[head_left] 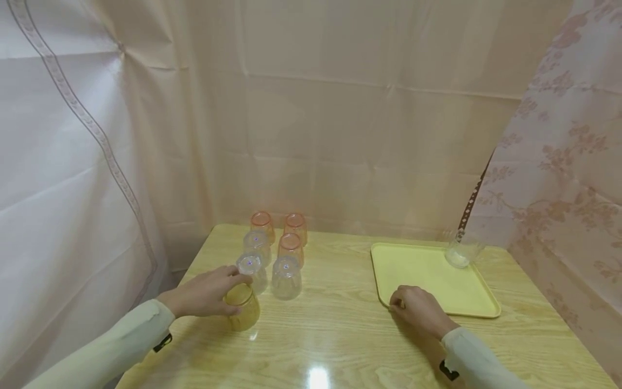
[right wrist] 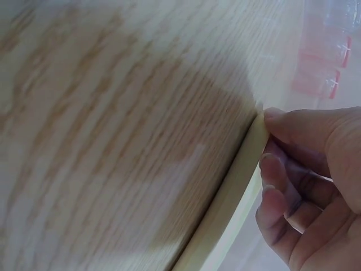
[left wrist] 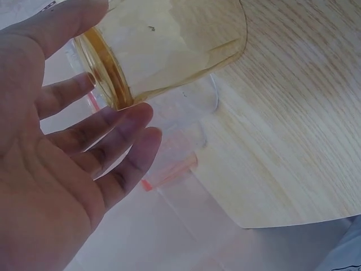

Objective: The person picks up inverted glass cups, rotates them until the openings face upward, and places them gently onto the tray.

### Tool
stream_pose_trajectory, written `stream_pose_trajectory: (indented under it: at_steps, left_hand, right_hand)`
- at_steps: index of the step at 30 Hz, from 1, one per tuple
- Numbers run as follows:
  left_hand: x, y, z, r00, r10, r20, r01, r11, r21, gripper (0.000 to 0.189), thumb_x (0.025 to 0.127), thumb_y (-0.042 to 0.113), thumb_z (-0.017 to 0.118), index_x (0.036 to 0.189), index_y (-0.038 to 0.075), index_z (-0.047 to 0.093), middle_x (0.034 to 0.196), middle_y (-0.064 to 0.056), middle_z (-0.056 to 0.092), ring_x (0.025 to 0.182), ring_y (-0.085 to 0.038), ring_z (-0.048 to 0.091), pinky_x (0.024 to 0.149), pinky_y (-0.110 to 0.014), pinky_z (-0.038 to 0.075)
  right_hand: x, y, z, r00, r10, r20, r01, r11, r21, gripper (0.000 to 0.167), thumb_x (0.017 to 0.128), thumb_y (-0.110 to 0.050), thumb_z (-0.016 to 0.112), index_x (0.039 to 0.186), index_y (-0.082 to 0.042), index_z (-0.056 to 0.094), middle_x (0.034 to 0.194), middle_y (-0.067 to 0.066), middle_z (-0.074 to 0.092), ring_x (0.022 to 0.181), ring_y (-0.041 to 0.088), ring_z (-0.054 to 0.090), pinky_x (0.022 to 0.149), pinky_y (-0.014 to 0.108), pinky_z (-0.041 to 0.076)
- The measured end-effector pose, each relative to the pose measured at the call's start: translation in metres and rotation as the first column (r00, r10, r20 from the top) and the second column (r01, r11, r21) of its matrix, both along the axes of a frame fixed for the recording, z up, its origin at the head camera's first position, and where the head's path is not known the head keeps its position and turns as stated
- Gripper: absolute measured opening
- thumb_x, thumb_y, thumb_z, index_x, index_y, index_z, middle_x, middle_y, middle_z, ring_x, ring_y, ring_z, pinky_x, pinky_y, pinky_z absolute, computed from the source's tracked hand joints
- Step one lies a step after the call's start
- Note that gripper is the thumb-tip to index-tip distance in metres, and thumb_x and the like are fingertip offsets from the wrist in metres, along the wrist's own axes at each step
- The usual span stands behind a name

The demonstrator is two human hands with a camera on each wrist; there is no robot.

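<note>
My left hand (head_left: 211, 292) grips a yellow-tinted plastic cup (head_left: 244, 310) by its upper end, thumb on the near side and fingers behind. The cup stands upside down on the table; the left wrist view shows its amber base ring (left wrist: 104, 68) between thumb and fingers. My right hand (head_left: 420, 309) pinches the near left corner of a yellow tray (head_left: 418, 270). In the right wrist view the thumb lies on the tray's rim (right wrist: 225, 192), with the other fingers curled beside it. A clear cup (head_left: 459, 255) sits in the tray's far right corner.
Beyond the yellow cup, three clear cups (head_left: 286, 281) and three orange-pink cups (head_left: 291, 251) stand upside down, close together in two columns. The wood-grain table (head_left: 320, 324) is bounded by hanging cloth (head_left: 340, 135) at the back and sides.
</note>
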State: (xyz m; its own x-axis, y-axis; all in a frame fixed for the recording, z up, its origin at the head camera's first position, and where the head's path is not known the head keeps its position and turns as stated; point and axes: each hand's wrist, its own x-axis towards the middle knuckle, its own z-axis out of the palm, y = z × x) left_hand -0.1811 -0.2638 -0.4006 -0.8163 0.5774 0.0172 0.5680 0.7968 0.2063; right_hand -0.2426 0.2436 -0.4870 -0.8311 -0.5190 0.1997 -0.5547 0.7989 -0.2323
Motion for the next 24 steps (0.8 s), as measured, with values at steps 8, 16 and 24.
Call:
stream_pose_trajectory:
  at_steps: [8,16,24]
  left_hand:
    - [-0.0015,0.0017,0.0035,1.000,-0.028,0.010,0.028,0.999,0.025,0.058,0.082,0.035,0.086,0.129,0.007,0.065,0.112,-0.004,0.061,0.094,-0.016,0.059,0.078,-0.039,0.053]
    - [-0.0018,0.0004,0.0044,0.999,-0.027,-0.029,0.028,0.999,0.024,0.057,0.080,0.037,0.086,0.125,0.007,0.066,0.113,-0.002,0.065,0.098,-0.018,0.064,0.084,-0.043,0.055]
    - [0.0005,0.0037,0.0078,0.999,0.004,-0.044,-0.002,0.999,0.041,0.059,0.079,0.042,0.086,0.123,0.010,0.066,0.112,-0.001,0.065,0.095,-0.017,0.064,0.080,-0.042,0.055]
  right_hand:
    - [0.0015,0.0002,0.0008,1.000,0.006,-0.026,-0.006,1.000,0.005,0.010,0.084,-0.014,0.085,0.083,-0.020,0.076,0.082,-0.015,0.064,0.071,0.004,0.061,0.061,0.025,0.051]
    - [0.0017,0.0008,0.0010,1.000,0.005,-0.022,-0.004,1.000,0.012,0.011,0.084,-0.015,0.085,0.083,-0.020,0.076,0.082,-0.016,0.064,0.072,0.004,0.061,0.061,0.025,0.051]
    - [-0.0005,0.0008,-0.0025,0.999,-0.004,-0.032,0.004,1.000,0.009,0.011,0.084,-0.016,0.085,0.083,-0.021,0.076,0.082,-0.015,0.065,0.072,0.004,0.061,0.061,0.025,0.052]
